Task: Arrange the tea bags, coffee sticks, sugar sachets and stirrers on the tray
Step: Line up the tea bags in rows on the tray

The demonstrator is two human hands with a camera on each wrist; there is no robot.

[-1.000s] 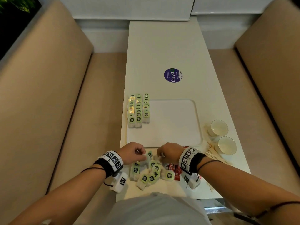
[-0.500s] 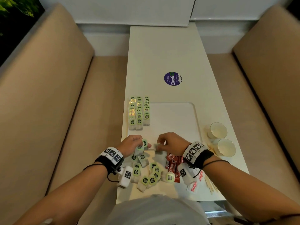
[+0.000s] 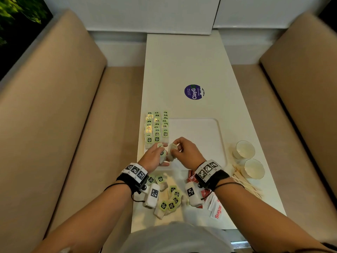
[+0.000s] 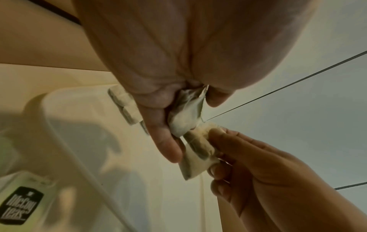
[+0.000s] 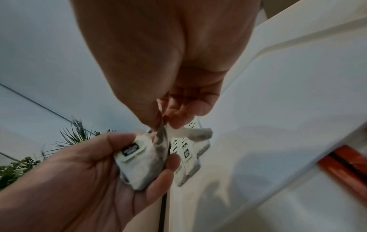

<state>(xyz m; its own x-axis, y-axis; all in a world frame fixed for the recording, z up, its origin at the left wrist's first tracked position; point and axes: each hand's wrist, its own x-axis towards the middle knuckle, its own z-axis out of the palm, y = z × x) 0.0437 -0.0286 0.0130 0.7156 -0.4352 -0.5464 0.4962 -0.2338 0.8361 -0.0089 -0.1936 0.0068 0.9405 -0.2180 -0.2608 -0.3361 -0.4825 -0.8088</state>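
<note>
Step in hand: tea bags going onto the tray, by my read; three rows of tea bags already lay along its left side, and more were on the way.
Left hand: the left hand was curled round a small bunch of tea bags, holding them over the tray's near left corner.
Right hand: the right hand pinched a single tea bag between thumb and fingertips, just beside the left hand's bunch, the two bags almost touching.
Next move: probably setting these down at the near end of the rows, which calls for keeping the labels up and the lines straight, a fiddly job with soft bags and trailing strings.
Still waiting: loose tea bags lay on the table in front of the person, red coffee sticks partly under the right wrist, sugar sachets to their right, wooden stirrers further right.
In the way: two small cups stood right of the tray, beside the stirrers, clear of the rows.
</note>
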